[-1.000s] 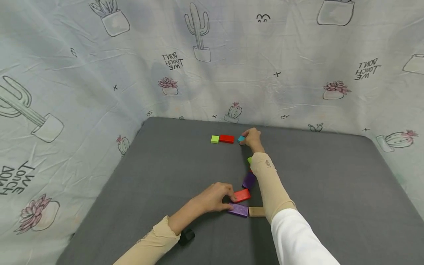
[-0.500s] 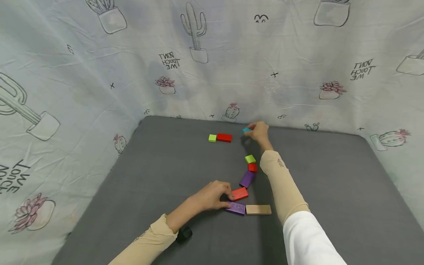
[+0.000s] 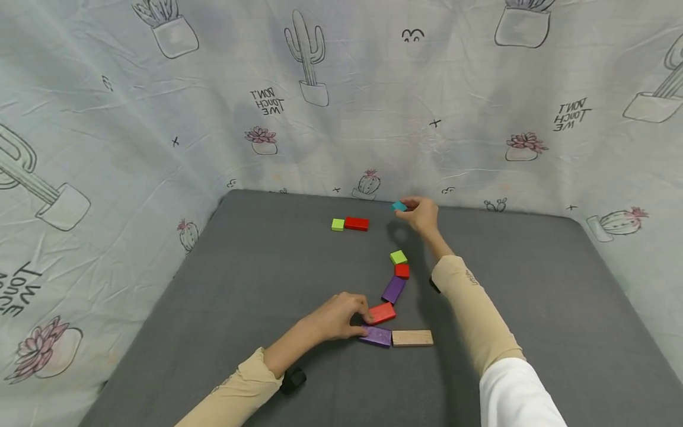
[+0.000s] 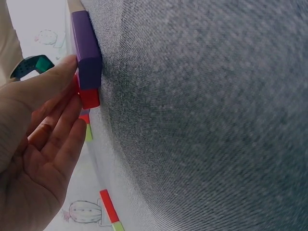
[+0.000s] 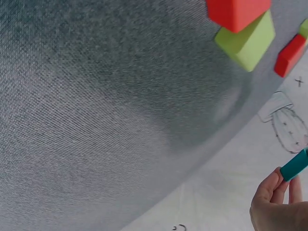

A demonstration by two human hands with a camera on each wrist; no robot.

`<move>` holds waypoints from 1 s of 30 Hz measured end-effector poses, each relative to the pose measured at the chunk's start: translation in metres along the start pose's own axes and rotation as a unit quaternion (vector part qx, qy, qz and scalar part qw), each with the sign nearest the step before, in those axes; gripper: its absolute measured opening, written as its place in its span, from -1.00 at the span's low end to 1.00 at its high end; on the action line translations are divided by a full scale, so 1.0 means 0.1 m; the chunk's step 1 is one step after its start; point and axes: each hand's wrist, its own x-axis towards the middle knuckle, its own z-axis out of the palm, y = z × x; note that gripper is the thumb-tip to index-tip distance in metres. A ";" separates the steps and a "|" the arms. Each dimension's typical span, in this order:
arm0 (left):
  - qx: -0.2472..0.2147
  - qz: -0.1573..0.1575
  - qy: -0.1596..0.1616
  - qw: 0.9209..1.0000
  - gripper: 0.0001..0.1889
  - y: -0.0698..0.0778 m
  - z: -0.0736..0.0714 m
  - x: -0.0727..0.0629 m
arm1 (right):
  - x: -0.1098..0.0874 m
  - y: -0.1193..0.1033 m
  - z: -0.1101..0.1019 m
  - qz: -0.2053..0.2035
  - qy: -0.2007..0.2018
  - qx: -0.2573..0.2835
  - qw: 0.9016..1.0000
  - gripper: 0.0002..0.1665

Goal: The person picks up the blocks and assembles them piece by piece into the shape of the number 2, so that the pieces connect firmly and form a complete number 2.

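In the head view my right hand (image 3: 421, 214) pinches a small teal block (image 3: 399, 206) between thumb and fingertips, held above the table's far edge. The right wrist view also shows the teal block (image 5: 294, 165) in its fingertips. My left hand (image 3: 338, 317) rests at the near blocks: its thumb touches the end of a purple block (image 3: 376, 336), and its fingertips lie against a red block (image 3: 382, 312). These fingers look fairly straight in the left wrist view. Beyond the red block, a curved line continues with another purple block (image 3: 393, 290), a small red block (image 3: 402, 271) and a lime block (image 3: 398, 257).
A plain wooden block (image 3: 412, 338) extends right from the near purple block. Farther back, a lime block (image 3: 338, 225) sits beside a red block (image 3: 356, 223) on the grey table (image 3: 277, 255). A printed cactus curtain (image 3: 341, 136) hangs behind the table.
My right hand has lifted the teal block and carried it slightly right and back, away from the far red block. The left hand keeps its place at the near blocks.
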 end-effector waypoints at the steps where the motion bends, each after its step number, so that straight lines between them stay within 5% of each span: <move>1: 0.000 -0.001 0.000 1.000 -0.81 0.00 0.00 0.00 | -0.01 -0.01 -0.01 -0.005 0.000 0.003 1.000 -0.60; 16: -0.002 -0.018 -0.010 1.000 -0.78 0.01 -0.01 -0.01 | -0.23 -0.20 -0.03 -0.072 -0.061 0.064 0.994 -0.60; 24: -0.006 -0.023 -0.014 1.000 -0.77 0.01 -0.02 -0.01 | -0.34 -0.23 0.00 -0.132 -0.080 0.019 0.988 -0.62; 30: -0.007 -0.029 -0.019 0.999 -0.77 0.02 -0.03 -0.01 | -0.35 -0.21 -0.01 -0.198 -0.109 -0.024 0.974 -0.60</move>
